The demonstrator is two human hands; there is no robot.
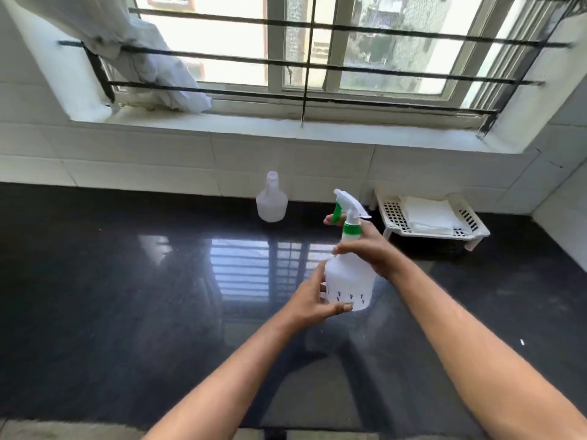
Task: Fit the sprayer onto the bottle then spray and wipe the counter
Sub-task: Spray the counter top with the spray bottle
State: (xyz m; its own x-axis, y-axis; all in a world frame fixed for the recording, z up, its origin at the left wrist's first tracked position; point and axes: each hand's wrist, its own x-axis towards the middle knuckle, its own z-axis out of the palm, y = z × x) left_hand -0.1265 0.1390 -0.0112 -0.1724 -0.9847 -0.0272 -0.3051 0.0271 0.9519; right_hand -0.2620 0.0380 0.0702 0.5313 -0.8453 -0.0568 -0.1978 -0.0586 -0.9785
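Observation:
A white spray bottle is held up over the black counter, with a white and green sprayer sitting on its neck. My right hand wraps the bottle's neck just below the green collar, one fingertip showing by the green trigger. My left hand cups the bottle's base from the left, thumb across the bottom front. A second white bottle without a sprayer stands by the back wall. Folded white cloths lie in a white basket at the back right.
White tiled wall runs behind the counter, with a barred window and its sill above. A white curtain hangs bunched at the window's left. The glossy counter reflects the window. A small white speck lies on the counter at the right.

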